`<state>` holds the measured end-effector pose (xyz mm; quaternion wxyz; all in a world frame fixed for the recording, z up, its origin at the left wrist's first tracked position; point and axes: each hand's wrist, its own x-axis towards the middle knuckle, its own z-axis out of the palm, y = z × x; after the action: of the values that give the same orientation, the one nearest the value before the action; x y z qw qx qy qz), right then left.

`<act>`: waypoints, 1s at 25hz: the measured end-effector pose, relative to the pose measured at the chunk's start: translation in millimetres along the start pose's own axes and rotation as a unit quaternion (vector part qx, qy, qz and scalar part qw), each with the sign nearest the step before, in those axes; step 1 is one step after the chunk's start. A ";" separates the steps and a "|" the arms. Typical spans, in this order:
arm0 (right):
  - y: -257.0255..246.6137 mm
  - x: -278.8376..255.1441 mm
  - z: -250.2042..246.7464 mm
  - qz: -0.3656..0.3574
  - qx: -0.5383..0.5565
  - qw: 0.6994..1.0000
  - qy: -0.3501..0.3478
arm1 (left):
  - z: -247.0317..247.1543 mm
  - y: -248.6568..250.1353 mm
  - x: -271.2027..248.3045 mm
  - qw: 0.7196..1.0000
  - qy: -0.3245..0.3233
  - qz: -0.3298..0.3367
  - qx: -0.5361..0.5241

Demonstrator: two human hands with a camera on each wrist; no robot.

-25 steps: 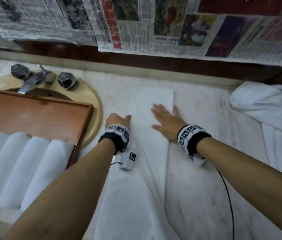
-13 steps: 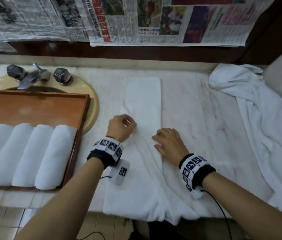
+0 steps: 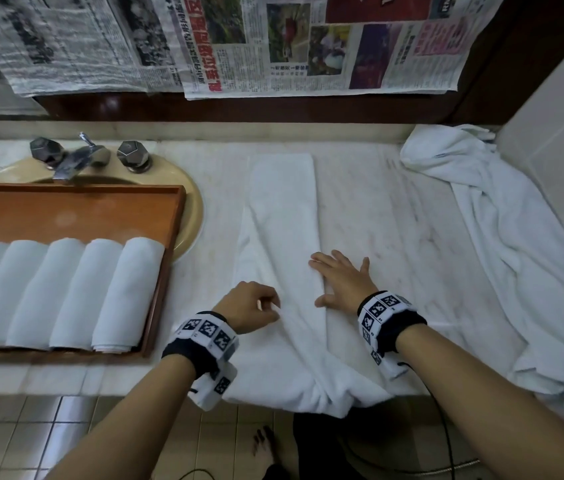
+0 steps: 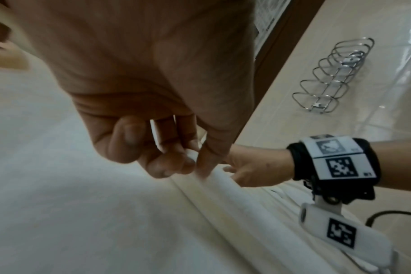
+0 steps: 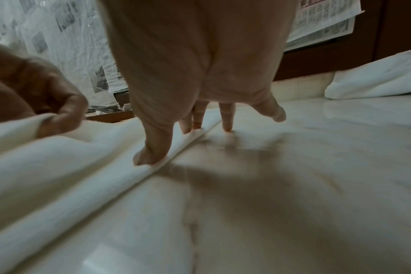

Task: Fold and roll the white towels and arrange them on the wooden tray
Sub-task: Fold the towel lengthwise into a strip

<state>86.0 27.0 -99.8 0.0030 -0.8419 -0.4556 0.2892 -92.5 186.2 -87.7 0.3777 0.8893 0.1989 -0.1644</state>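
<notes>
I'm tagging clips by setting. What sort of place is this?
Probably a bathroom, perhaps a hotel's: a marble counter with a basin and tap, a tiled wall, and rolled towels on a wooden tray.

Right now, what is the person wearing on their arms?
Bare arms, no sleeves. Each wrist has a black band covered in white squares with black checker codes. A small white camera box hangs under the left one, and a thin black cable trails from the right.
</notes>
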 end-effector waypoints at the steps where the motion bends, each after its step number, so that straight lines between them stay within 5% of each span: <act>1: -0.8 -0.4 0.3 0.002 0.005 1.000 -0.004 | -1.8 -8.9 -4.7 1.000 0.014 -0.013 0.000; 4: -4.5 -2.8 0.4 0.008 0.018 1.000 -0.012 | 0.8 -12.7 -16.6 0.999 0.022 -0.040 0.009; 10: -17.5 -5.6 6.0 0.034 -0.014 0.999 0.005 | 28.3 31.2 -31.5 0.993 -0.089 0.075 0.027; 16: -28.8 -17.8 27.0 0.016 -0.004 0.996 0.090 | 30.5 10.2 -52.1 0.994 -0.031 0.098 -0.045; 22: -17.5 -26.6 17.4 0.010 -0.017 0.999 -0.027 | 52.9 46.3 -41.2 0.993 -0.035 0.077 0.078; 25: -14.3 -31.7 25.8 0.013 -0.044 0.998 -0.044 | 54.1 41.2 -45.5 0.994 -0.038 0.098 0.042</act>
<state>49.1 4.3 -102.1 -0.0580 -0.8336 -0.4561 0.3061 -120.0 109.6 -78.2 0.3615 0.9127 0.0888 -0.1685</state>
